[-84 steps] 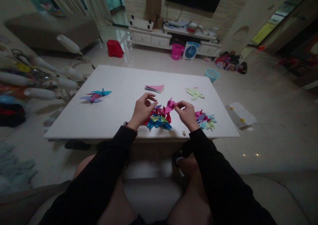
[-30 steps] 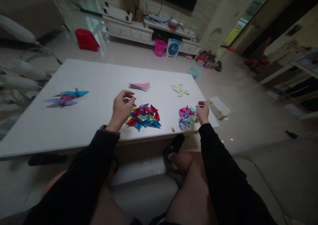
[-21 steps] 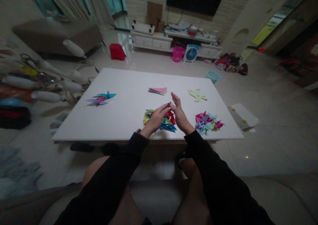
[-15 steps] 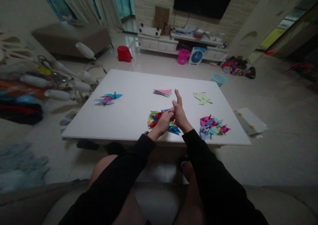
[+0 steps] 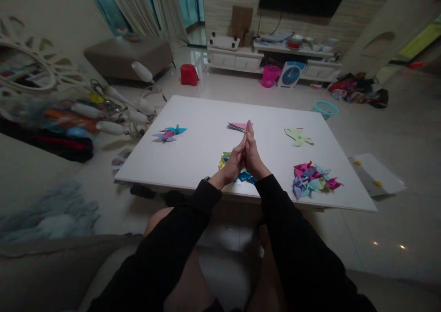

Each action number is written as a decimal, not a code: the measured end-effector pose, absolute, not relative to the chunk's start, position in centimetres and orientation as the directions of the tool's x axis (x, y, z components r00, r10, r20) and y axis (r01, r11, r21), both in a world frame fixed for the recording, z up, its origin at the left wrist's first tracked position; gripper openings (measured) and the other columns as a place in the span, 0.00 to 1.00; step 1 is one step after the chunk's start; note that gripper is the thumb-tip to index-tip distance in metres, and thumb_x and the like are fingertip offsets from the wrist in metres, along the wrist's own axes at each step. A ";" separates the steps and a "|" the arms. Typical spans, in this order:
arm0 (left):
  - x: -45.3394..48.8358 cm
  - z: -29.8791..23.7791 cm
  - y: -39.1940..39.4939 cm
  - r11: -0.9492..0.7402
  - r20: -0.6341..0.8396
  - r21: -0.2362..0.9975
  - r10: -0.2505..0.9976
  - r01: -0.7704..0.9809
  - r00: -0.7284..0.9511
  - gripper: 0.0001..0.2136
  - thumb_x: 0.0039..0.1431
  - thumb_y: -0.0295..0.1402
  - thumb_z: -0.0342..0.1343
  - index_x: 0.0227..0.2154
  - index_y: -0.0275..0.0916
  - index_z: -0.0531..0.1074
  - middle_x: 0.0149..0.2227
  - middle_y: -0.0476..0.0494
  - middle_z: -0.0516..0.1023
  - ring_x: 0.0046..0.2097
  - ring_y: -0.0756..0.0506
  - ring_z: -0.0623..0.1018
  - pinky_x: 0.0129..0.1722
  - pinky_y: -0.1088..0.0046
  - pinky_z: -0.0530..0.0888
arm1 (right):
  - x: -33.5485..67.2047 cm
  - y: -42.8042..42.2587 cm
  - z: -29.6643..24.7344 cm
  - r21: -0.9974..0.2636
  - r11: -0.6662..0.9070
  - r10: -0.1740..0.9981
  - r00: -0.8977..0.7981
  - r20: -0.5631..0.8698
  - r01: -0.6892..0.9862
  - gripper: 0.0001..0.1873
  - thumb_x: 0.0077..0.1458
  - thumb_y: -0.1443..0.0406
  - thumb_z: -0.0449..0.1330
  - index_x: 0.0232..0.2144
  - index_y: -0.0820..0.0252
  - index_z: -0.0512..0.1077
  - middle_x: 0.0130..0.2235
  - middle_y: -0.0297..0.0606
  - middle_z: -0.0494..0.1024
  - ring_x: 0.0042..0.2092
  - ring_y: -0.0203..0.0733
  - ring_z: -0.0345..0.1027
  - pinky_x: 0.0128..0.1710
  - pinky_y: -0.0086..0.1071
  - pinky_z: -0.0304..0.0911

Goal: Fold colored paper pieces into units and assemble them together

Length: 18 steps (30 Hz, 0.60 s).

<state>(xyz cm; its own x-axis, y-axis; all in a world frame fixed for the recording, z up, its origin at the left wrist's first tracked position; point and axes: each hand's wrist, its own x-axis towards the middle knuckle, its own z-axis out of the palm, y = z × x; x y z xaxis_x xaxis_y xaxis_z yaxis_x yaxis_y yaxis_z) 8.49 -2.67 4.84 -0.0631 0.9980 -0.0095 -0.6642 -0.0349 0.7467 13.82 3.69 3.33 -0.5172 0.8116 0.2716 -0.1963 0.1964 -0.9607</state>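
My left hand (image 5: 234, 161) and my right hand (image 5: 254, 156) are pressed palm to palm with fingers stretched up, above the near middle of the white table (image 5: 200, 133). Nothing shows between the palms. Right under them lies a pile of small folded paper pieces (image 5: 224, 158) in red, blue, green and yellow, partly hidden by my hands. A second pile of pink, purple and teal pieces (image 5: 312, 178) lies to the right near the table's front edge. Beyond my fingertips lie folded pink triangles (image 5: 237, 126).
A pale green folded shape (image 5: 298, 136) lies at the far right of the table, a blue and purple paper bird (image 5: 169, 133) at the left. A rack with white handles (image 5: 113, 110) stands left of the table. On the floor: a white sheet (image 5: 375, 179), a teal basket (image 5: 325, 109).
My right hand left the right-hand pile and came back to the middle. Both hands met over the centre pile and now press flat together. The view has shifted left.
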 end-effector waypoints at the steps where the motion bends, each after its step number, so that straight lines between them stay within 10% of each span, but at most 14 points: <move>1: 8.1 4.9 -2.8 -0.014 -0.018 0.747 0.999 -0.664 -0.042 0.31 0.66 0.54 0.46 0.68 0.50 0.62 0.73 0.51 0.57 0.74 0.35 0.52 0.71 0.52 0.55 | 13.6 3.5 3.3 -0.964 0.169 0.800 -0.543 0.257 -0.207 0.41 0.64 0.38 0.42 0.73 0.41 0.46 0.74 0.29 0.54 0.76 0.41 0.31 0.74 0.54 0.25; 8: 4.4 4.7 -3.2 0.010 -0.064 0.827 0.995 -0.561 -0.077 0.35 0.63 0.58 0.42 0.71 0.56 0.55 0.75 0.56 0.49 0.76 0.38 0.43 0.73 0.52 0.42 | 12.3 1.2 2.8 -0.977 0.020 0.648 -0.741 0.175 -0.213 0.38 0.63 0.37 0.45 0.70 0.37 0.53 0.74 0.27 0.53 0.76 0.43 0.34 0.73 0.58 0.30; 18: 4.6 5.2 -4.7 0.163 -0.150 0.816 0.986 -0.554 0.070 0.37 0.58 0.62 0.43 0.70 0.61 0.56 0.75 0.56 0.52 0.74 0.32 0.53 0.71 0.46 0.50 | 13.1 1.3 3.0 -0.978 -0.038 0.655 -0.744 0.129 -0.203 0.36 0.64 0.38 0.42 0.69 0.39 0.56 0.74 0.30 0.52 0.76 0.45 0.37 0.72 0.62 0.34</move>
<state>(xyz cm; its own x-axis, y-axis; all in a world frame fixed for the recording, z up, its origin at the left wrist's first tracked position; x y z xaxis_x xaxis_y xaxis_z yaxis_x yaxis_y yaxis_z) 4.60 -4.71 5.18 0.0697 0.9862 -0.1499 -0.5543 0.1632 0.8162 13.11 1.27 3.00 -0.7445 0.6550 0.1292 -0.2033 -0.0380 -0.9784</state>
